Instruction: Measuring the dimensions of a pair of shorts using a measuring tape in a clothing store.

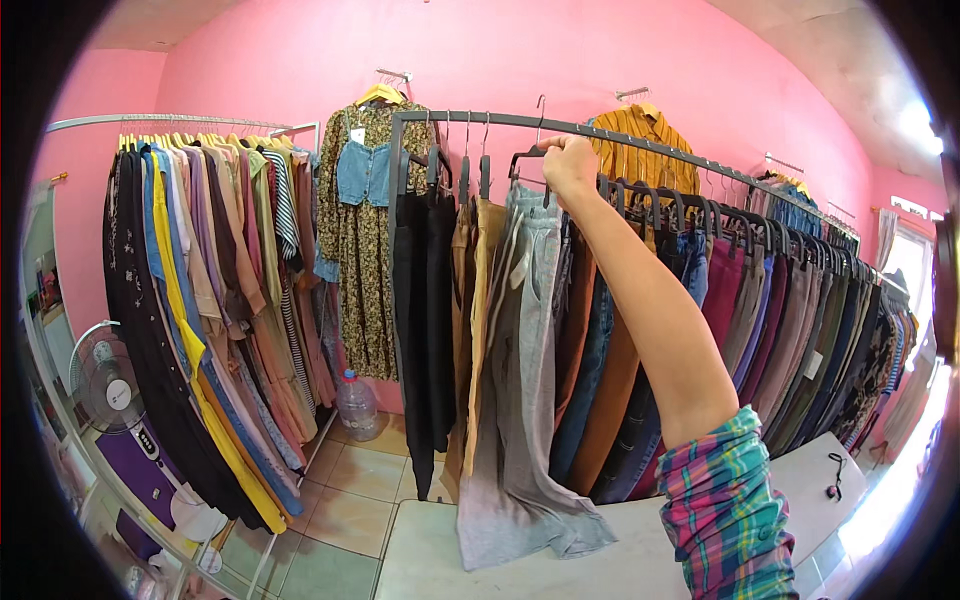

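My right hand [571,169] is raised in front of a clothes rack and grips a black hanger [528,152]. Light grey trousers [521,315] with a pale drawstring hang from this hanger. Their legs reach down over a white tabletop [427,551], and the hems spread across it. The hanger's metal hook [541,112] stands higher than the dark metal rail [517,120]; whether it touches the rail I cannot tell. Left of the grey pair hang tan trousers [489,247] and black trousers [420,300]. My left hand is out of view.
Many trousers [757,322] fill the rail to the right. Another rack at left holds shirts and dresses [217,225]. A floral dress [360,285] and an orange striped shirt [645,146] hang on the pink wall. A fan [112,390] and a water bottle [358,409] stand at left.
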The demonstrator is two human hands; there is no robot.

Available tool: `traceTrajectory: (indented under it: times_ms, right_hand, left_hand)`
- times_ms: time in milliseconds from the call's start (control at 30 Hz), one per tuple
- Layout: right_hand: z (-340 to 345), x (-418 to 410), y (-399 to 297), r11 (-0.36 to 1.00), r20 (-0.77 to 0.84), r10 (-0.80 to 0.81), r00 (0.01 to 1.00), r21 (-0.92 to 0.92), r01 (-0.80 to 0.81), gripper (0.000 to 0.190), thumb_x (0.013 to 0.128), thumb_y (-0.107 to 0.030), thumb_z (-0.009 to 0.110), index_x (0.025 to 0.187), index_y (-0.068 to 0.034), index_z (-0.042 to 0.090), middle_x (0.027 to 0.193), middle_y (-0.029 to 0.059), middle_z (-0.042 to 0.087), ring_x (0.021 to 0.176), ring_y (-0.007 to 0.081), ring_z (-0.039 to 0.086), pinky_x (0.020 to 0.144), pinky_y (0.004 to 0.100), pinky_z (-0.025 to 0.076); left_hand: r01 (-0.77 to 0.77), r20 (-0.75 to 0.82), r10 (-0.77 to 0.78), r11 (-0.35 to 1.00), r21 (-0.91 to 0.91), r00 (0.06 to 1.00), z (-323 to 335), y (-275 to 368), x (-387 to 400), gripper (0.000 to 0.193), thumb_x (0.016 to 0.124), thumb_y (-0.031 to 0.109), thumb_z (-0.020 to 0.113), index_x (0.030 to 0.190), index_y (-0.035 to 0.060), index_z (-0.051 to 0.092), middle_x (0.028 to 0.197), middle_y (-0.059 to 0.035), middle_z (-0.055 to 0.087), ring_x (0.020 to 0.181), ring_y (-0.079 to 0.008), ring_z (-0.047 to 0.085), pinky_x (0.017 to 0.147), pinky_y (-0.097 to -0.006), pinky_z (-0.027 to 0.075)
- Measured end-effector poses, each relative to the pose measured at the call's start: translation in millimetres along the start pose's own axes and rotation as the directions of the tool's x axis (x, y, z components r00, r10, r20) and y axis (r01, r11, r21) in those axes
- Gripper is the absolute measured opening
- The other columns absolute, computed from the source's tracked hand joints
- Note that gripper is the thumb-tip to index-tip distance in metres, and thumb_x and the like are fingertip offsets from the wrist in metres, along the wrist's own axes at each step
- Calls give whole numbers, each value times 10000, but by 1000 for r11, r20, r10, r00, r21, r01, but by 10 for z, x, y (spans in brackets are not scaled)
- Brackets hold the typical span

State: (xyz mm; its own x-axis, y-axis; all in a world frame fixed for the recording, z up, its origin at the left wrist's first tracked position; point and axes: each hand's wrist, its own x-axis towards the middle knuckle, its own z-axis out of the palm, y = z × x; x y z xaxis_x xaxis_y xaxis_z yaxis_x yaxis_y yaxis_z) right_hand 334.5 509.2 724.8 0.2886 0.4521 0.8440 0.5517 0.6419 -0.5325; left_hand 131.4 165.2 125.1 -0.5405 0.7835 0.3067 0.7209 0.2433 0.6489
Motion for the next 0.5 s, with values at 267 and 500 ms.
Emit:
traceTrajectory:
  times_ms: [267, 500]
  right_hand:
    - [371, 82, 171, 1000, -32, -9, 999, 22, 10, 198, 737, -59, 481, 780, -41, 673, 792, 175, 644, 799, 270, 628, 750, 350, 474]
    - [508, 20, 160, 1000, -47, 17, 999, -19, -18, 188, 756, -79, 488, 797, -38, 666, 844, 177, 642, 842, 288, 619, 772, 364, 468]
  left_hand:
    - [-53, -12, 53, 999, 7, 999, 9, 26, 65, 385, 765, 218, 577, 1002, -79, 521, 903, -260, 563, 821, -414, 527, 735, -472, 418]
    - [-53, -22, 53, 999, -3, 998, 24, 31, 63, 374, 762, 216, 586, 984, -79, 528, 893, -255, 563, 809, -409, 524, 735, -468, 418]
